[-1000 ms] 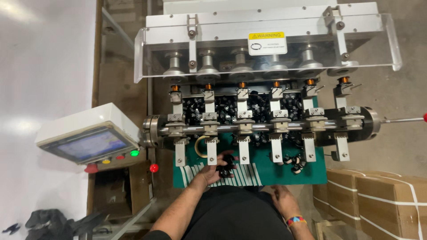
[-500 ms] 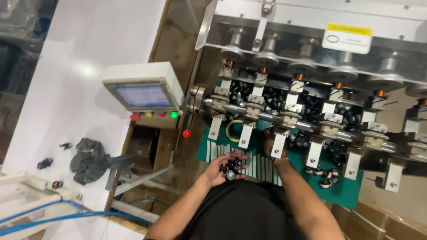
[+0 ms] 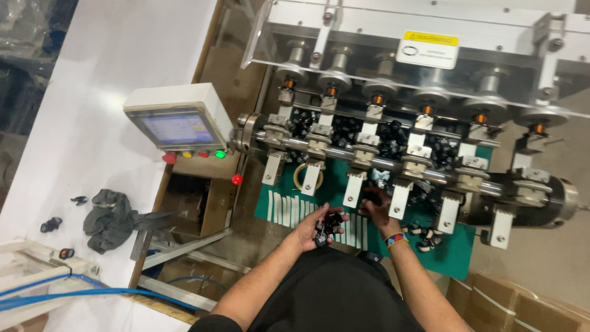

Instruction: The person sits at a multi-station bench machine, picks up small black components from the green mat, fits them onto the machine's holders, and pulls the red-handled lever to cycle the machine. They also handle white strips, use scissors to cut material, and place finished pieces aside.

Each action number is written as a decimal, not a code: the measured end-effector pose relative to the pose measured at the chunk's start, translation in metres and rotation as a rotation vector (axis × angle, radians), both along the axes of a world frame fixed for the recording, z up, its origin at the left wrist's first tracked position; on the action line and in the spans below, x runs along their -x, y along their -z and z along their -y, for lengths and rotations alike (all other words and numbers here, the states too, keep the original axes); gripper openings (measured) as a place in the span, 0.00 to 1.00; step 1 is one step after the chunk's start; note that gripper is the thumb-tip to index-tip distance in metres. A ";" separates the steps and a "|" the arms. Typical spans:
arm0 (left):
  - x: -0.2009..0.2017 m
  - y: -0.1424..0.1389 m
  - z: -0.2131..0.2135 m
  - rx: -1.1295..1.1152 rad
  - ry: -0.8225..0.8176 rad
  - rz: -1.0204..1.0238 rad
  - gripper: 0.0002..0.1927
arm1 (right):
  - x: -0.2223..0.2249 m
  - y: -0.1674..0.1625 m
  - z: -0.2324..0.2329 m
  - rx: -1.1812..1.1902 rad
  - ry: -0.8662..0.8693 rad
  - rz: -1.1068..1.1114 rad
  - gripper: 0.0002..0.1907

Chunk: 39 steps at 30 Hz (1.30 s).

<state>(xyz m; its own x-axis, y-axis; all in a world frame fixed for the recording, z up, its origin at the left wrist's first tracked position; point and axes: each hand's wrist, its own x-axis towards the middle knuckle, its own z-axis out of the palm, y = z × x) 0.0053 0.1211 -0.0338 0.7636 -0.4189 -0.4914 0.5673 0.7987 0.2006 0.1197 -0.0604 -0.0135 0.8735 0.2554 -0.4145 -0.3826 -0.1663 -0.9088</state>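
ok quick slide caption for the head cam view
Left hand cups small black parts while the right hand reaches under a multi-station machine's shaft above a green mat.

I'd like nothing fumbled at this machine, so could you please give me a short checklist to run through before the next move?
1. Left hand has parts ready: ok, small black parts lie in its cupped palm.
2. Right hand is at the machine: ok, it reaches under the shaft between two white brackets.
3. Right hand holds a part: cannot tell, its fingers are dark against the parts.
4. Spare parts in reach: ok, some lie on the green mat by the right wrist.
5. Panel is lit: ok, screen on, green lamp glowing.
6. Shaft is at rest: cannot tell.
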 end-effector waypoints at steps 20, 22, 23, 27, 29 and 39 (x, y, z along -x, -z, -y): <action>-0.021 -0.019 0.143 -0.754 0.382 0.074 0.23 | 0.059 0.010 0.179 -0.273 -0.041 -0.167 0.16; -0.022 -0.020 0.158 -0.754 0.440 0.167 0.25 | 0.064 0.016 0.195 -0.235 -0.101 -0.122 0.16; -0.022 -0.021 0.165 -0.754 0.468 0.211 0.27 | 0.067 0.018 0.202 -0.231 -0.100 -0.120 0.15; -0.017 -0.020 0.192 -0.663 0.484 0.162 0.25 | 0.073 0.019 0.224 -0.222 -0.216 0.083 0.15; -0.011 -0.018 0.204 -0.613 0.439 0.125 0.25 | 0.073 0.016 0.231 -0.165 -0.194 0.122 0.15; 0.011 -0.013 0.244 -0.633 0.256 0.192 0.20 | 0.099 0.035 0.262 -0.369 0.056 -0.387 0.10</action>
<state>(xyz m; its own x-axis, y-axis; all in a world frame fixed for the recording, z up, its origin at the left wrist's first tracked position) -0.0056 -0.1232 -0.0205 0.7765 -0.2753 -0.5667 0.6301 0.3417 0.6973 0.0206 -0.3228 -0.0487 0.6915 0.4023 -0.6001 -0.7001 0.1683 -0.6939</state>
